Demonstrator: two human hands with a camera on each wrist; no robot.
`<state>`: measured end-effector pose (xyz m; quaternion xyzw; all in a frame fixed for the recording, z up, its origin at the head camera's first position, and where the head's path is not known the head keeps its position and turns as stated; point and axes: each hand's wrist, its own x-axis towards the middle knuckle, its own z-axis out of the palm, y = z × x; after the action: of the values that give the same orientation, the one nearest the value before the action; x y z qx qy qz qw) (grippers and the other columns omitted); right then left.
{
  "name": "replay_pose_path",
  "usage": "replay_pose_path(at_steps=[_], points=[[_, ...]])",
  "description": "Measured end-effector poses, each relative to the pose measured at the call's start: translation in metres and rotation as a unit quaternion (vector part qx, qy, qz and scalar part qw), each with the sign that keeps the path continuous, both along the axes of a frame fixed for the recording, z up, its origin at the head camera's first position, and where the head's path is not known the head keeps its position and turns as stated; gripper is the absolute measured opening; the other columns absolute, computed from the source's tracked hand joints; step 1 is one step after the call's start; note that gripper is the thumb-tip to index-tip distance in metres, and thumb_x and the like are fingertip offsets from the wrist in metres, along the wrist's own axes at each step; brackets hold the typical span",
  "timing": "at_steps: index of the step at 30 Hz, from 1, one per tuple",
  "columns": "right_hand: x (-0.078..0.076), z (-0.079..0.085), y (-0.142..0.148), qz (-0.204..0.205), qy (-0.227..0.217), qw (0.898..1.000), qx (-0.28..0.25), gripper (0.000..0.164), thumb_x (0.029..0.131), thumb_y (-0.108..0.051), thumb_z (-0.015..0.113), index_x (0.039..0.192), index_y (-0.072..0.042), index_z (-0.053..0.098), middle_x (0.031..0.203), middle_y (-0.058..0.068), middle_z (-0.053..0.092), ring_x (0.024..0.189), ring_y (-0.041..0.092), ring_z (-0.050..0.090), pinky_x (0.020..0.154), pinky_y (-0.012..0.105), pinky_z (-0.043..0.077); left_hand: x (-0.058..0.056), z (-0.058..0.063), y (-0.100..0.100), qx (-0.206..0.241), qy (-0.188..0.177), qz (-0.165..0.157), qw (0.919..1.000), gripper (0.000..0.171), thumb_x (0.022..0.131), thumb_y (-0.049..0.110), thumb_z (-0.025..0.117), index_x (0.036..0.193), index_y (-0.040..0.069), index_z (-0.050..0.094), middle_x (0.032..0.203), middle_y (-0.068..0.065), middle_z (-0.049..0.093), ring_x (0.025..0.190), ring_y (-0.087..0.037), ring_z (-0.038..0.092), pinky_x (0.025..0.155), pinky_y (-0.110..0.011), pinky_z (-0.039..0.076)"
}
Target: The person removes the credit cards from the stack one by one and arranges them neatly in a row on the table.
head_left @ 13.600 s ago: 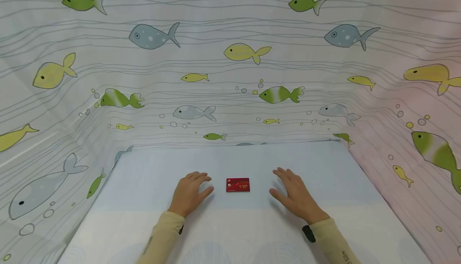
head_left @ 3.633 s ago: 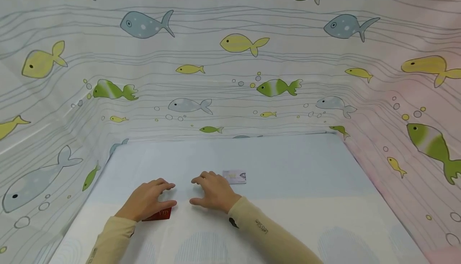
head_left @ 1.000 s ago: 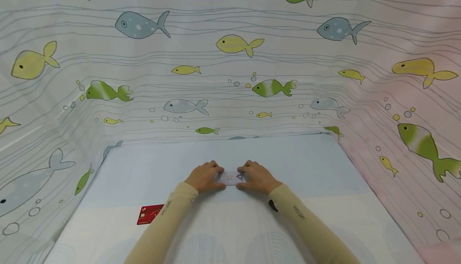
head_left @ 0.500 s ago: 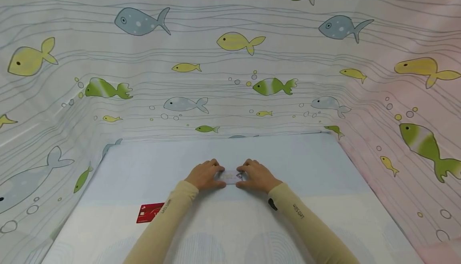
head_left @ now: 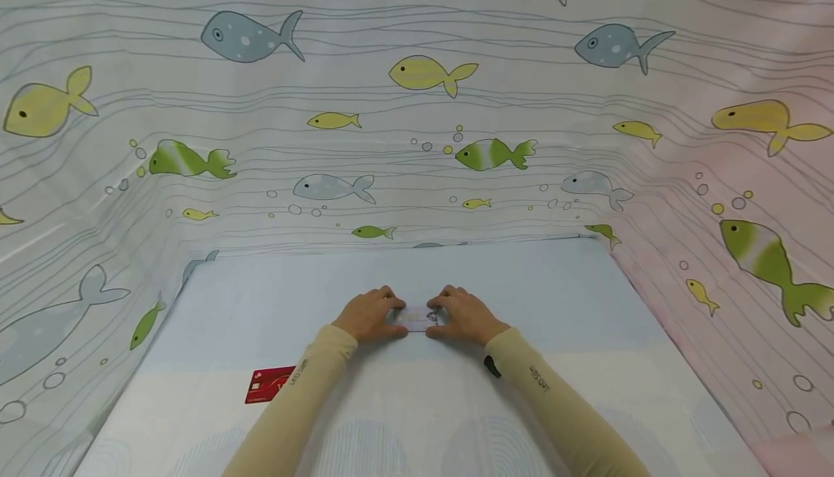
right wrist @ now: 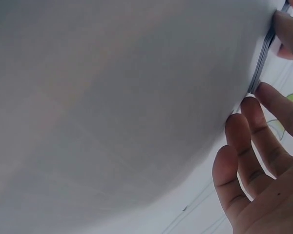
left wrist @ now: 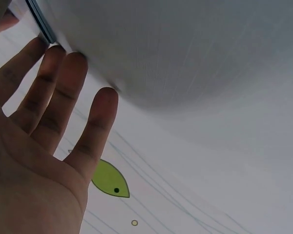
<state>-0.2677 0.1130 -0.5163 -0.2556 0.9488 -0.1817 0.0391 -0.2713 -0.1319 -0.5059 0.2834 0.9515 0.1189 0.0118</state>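
Note:
In the head view a thin stack of cards [head_left: 415, 318] lies on the table, a pale purple card uppermost. My left hand [head_left: 370, 316] pinches its left end between thumb and fingertips. On the other end my right hand [head_left: 465, 318] grips in the same way. Both wrist views show the stack's layered edge [right wrist: 262, 62] close to the fingertips, with the other fingers bent toward the tabletop. Nearer the front left lies a red card [head_left: 263, 384], partly hidden by the left sleeve.
The table [head_left: 417, 404] has a pale blue and white cover. Behind it and along both sides hangs a fish-patterned sheet [head_left: 417, 137]. Both forearms reach in from the front edge.
The red card, first in the middle, now lies at front left, and a pale card shows in its former spot. Both hands came to that card and have barely moved during the last second.

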Motion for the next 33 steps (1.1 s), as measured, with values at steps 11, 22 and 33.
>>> replay_pose_path(at_steps=[11, 22, 33], points=[[0.003, 0.001, -0.001, 0.003, 0.011, 1.000, -0.007, 0.056, 0.084, -0.047, 0.081, 0.129, -0.016, 0.068, 0.119, 0.004, 0.061, 0.108, 0.023, 0.058, 0.094, 0.042, 0.050, 0.001, 0.001, -0.001, 0.000, 0.007, -0.004, 1.0000, 0.053, 0.082, 0.047, 0.083, 0.123, 0.016, 0.071, 0.112, -0.005, 0.064, 0.097, -0.024, 0.063, 0.083, -0.044, 0.054], [0.003, 0.001, 0.000, 0.000, 0.022, 1.000, -0.003, 0.058, 0.084, -0.049, 0.081, 0.130, -0.017, 0.066, 0.119, 0.001, 0.059, 0.110, 0.020, 0.057, 0.095, 0.040, 0.049, 0.004, 0.001, -0.002, 0.002, 0.040, -0.014, 0.9991, 0.054, 0.083, 0.046, 0.082, 0.125, 0.013, 0.071, 0.113, -0.006, 0.065, 0.097, -0.025, 0.065, 0.084, -0.043, 0.054], [0.008, 0.006, 0.001, 0.015, 0.040, 0.999, -0.022, 0.058, 0.081, -0.048, 0.084, 0.126, -0.016, 0.068, 0.115, 0.000, 0.060, 0.103, 0.019, 0.058, 0.091, 0.039, 0.051, 0.012, 0.008, -0.005, 0.001, 0.053, -0.021, 0.9984, 0.058, 0.083, 0.047, 0.082, 0.127, 0.012, 0.070, 0.114, -0.007, 0.065, 0.097, -0.026, 0.065, 0.083, -0.045, 0.055]])
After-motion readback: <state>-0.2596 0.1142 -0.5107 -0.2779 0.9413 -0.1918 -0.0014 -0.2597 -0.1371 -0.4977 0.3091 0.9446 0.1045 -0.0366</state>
